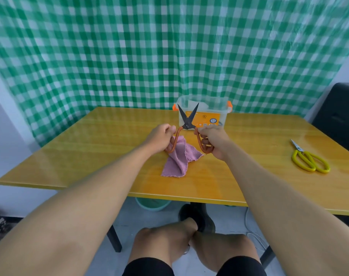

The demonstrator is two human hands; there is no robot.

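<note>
Black-bladed scissors with orange loop handles are held above the yellow table, blades spread apart and pointing away from me. My left hand grips the left handle loop. My right hand grips the right handle loop, fingers curled through it. A crumpled pink cloth lies on the table just below and between my hands, its upper part partly hidden behind the left handle.
A clear plastic box with orange latches and an orange label stands behind the scissors. Yellow-handled scissors lie at the table's right. A green checked curtain hangs behind; a dark chair is at far right.
</note>
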